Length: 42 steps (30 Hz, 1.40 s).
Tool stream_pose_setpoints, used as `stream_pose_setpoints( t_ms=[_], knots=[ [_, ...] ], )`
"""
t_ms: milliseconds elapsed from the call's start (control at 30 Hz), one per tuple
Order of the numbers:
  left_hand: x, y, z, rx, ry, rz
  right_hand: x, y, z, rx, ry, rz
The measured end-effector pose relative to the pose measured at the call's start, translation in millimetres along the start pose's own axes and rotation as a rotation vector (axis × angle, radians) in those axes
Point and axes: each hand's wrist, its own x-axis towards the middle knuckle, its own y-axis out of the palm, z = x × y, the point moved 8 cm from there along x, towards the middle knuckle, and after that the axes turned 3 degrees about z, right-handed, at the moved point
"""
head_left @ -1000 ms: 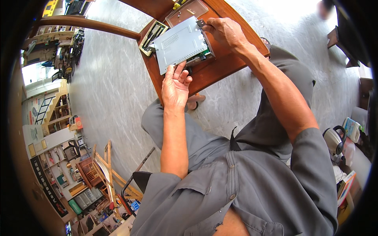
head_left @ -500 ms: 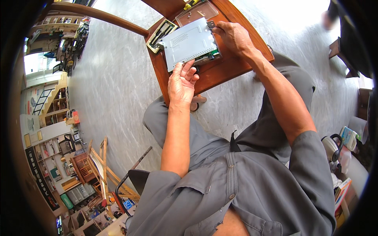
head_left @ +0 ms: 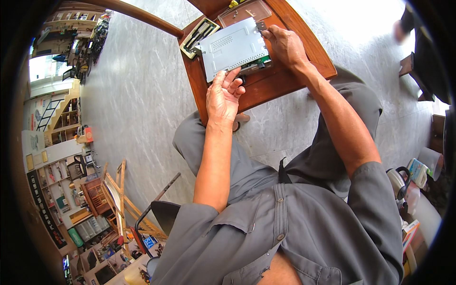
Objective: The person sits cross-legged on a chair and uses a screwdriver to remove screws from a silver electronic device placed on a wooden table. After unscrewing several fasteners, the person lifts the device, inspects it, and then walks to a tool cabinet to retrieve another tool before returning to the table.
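A flat silver metal cover (head_left: 232, 47) with punched vent holes lies over a green circuit board (head_left: 261, 60), which shows along its near right edge. My left hand (head_left: 223, 97) grips the cover's near edge, thumb on top and fingers partly below it. At the far right corner, my right hand (head_left: 289, 46) pinches a small dark metal tab (head_left: 261, 26) joined to the unit. The unit rests on a reddish-brown wooden chair seat (head_left: 256, 90). Beside it on the left lies a cream case of screwdrivers (head_left: 200, 36).
A clear shallow tray (head_left: 244, 13) with small loose pieces sits beyond the cover. The chair's wooden rail (head_left: 137, 13) runs off to the upper left. My knees flank the seat. Shelves (head_left: 54, 194) and wooden frames (head_left: 122, 204) stand at left; a kettle (head_left: 399, 183) stands at right.
The whole view has shifted a little, so chair and unit appear slightly farther right. Both hands keep their hold; the cover seems to sit a bit closer over the board.
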Motion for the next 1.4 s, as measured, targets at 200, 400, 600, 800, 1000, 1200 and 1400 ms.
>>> stream_pose_setpoints(
  t_ms=[200,400,600,800,1000,1200,1400],
  knots=[
    [-1.4,2.9,-1.8,0.005,0.000,-0.004,-1.1,2.9,-1.7,0.015,0.030,-0.011],
    [0.8,6.2,-4.5,0.024,0.010,0.042,5.8,-12.7,-9.0,0.011,0.021,0.139],
    [-1.3,2.4,-12.2,0.048,-0.020,0.112,-6.9,-65.1,-18.2,-0.084,0.133,0.420],
    [2.5,4.2,-13.3,0.034,-0.041,0.136,5.7,-70.9,-13.5,0.075,-0.014,0.021],
    [3.8,6.3,-15.4,0.060,-0.079,0.163,16.8,-33.8,6.7,0.071,-0.023,0.153],
    [2.6,-15.0,-38.1,0.017,-0.066,0.043,-3.4,-67.8,70.5,0.049,-0.312,0.053],
    [-1.0,-39.2,-50.5,0.319,-0.210,0.115,-93.5,-80.7,94.7,0.176,-0.304,0.105]
  ],
)
